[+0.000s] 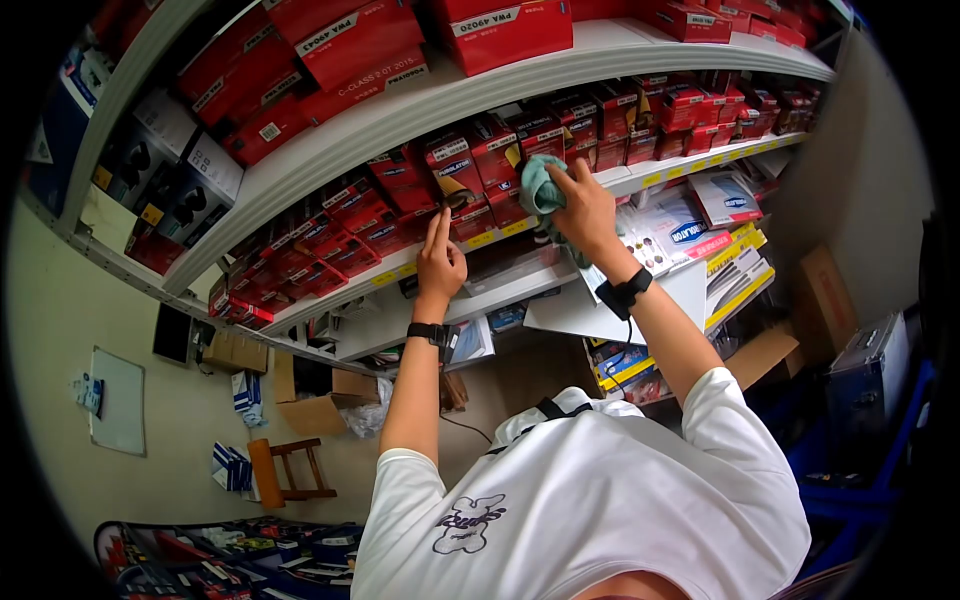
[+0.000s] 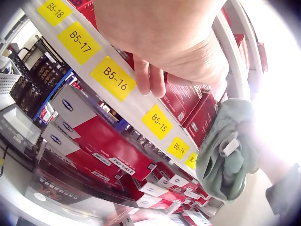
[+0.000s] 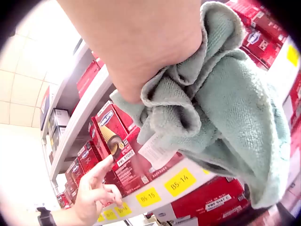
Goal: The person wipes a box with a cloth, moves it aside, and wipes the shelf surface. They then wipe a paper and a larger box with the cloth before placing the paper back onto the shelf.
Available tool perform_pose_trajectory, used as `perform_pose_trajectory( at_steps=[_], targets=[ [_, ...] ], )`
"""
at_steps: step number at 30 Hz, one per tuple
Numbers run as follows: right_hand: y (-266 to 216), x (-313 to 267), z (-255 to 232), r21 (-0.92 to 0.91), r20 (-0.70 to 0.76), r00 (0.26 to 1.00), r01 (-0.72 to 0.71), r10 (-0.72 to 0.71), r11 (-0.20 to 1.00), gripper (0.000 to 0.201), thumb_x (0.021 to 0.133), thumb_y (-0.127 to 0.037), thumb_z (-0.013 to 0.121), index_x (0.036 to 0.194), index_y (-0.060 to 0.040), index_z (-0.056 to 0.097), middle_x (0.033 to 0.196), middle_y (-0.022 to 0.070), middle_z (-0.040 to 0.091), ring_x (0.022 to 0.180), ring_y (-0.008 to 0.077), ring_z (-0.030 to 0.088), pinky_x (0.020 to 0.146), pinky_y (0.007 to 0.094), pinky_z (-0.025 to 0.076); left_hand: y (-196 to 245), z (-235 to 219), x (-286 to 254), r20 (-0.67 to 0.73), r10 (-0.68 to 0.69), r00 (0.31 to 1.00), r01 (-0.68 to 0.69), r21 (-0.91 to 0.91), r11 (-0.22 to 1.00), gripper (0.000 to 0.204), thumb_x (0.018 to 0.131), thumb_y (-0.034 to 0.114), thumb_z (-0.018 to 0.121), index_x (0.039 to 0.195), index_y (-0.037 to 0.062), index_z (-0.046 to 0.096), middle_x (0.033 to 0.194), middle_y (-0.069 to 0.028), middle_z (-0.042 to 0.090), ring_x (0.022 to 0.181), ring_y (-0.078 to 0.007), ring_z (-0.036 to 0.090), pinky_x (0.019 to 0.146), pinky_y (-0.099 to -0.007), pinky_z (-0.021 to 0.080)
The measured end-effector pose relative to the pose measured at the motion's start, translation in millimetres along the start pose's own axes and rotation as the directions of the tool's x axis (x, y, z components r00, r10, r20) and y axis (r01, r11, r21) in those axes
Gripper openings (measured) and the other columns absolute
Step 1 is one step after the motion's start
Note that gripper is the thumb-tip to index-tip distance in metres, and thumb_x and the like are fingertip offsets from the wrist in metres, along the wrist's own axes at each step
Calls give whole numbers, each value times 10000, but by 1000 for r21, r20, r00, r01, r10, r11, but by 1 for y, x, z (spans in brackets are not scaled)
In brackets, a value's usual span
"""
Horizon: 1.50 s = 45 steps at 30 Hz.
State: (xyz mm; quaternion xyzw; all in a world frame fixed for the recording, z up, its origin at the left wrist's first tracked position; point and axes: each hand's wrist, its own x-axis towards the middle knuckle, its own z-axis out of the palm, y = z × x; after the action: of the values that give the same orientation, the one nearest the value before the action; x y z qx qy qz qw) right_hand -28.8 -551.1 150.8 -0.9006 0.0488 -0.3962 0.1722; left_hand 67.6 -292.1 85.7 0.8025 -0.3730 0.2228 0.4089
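Note:
My right hand point(image 1: 588, 215) grips a crumpled green cloth point(image 1: 541, 186) in front of the red boxes on the middle shelf. In the right wrist view the cloth point(image 3: 235, 103) hangs in folds below the hand, with a small white tag point(image 3: 157, 151) showing. Left of it, my left hand point(image 1: 441, 268) reaches up with extended fingers, fingertips right at a red Purolator box point(image 1: 452, 165) with a filter pictured on it. The right wrist view shows the left hand point(image 3: 96, 193) with its index finger straight toward that box and the other fingers loosely bent.
Yellow location labels point(image 2: 113, 78) line the white shelf edge point(image 1: 600, 186). Larger red boxes point(image 1: 510, 35) fill the shelf above. Below right are a leaning white panel point(image 1: 600, 305) and packaged goods. A wooden stool point(image 1: 290, 472) and cardboard boxes point(image 1: 325, 395) stand on the floor.

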Motion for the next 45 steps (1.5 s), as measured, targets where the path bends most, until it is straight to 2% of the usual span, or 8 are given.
perform_pose_trajectory(
  at_steps=[5,13,21,23,29,39,41,45],
  targets=[
    [-6,21,-11,-3,-90,996,0,0,1000,603,673,-56,709,1257,-191,642,1056,95,562,866,342,659,633,449,541,-4,4,-1,-27,26,999,-25,26,999,750,794,-76,527,1526,52,430,1456,-210,530,735,-243,668,691,-333,547],
    [10,-49,29,-29,188,977,-99,103,995,672,671,-33,715,1317,-174,592,1085,132,549,963,359,641,695,459,546,5,0,-4,10,-53,999,53,64,997,780,793,-60,542,1545,87,395,1452,-175,544,796,-288,700,685,-376,570],
    [-4,-69,31,-15,183,979,-85,86,996,656,667,-39,730,1300,-157,604,1068,119,555,952,345,640,705,445,549,7,-19,-9,97,11,995,-32,215,976,729,797,-71,515,1505,78,422,1498,-125,497,962,-302,703,774,-410,590],
    [-12,-76,31,-4,204,974,-99,97,995,650,665,-45,735,1293,-157,606,1053,109,558,945,334,642,697,446,547,7,-24,-12,-30,-28,999,31,112,993,695,805,-61,515,1483,82,451,1454,-116,530,1058,-317,670,826,-416,579],
    [-47,-102,50,48,242,968,-81,67,996,654,644,-51,751,1273,-161,611,1034,98,554,935,320,645,675,437,545,-15,-51,-15,-14,-3,1000,6,216,976,545,807,-57,501,1332,69,576,1322,-132,592,1105,-384,622,882,-443,538],
    [-119,-96,85,103,225,970,74,-96,992,710,629,-51,743,1309,-159,570,1061,80,537,999,287,623,651,413,554,-59,-85,-47,-69,43,997,-22,272,962,449,801,-40,507,1231,44,611,1249,-126,603,1146,-365,585,979,-454,474],
    [-133,-89,90,102,216,971,83,-104,991,718,627,-48,744,1315,-150,568,1069,89,539,999,294,621,658,411,554,-64,-94,-54,-166,-68,984,114,287,951,452,791,-40,511,1225,37,609,1251,-140,589,1153,-378,566,1006,-463,451],
    [-150,-78,98,146,197,971,108,-136,983,723,628,-42,742,1321,-144,565,1074,98,539,994,303,621,666,411,554,-76,-111,-65,-259,-65,964,153,340,928,459,773,-41,540,1221,34,600,1247,-131,577,1155,-373,548,1008,-487,433]
  ],
)
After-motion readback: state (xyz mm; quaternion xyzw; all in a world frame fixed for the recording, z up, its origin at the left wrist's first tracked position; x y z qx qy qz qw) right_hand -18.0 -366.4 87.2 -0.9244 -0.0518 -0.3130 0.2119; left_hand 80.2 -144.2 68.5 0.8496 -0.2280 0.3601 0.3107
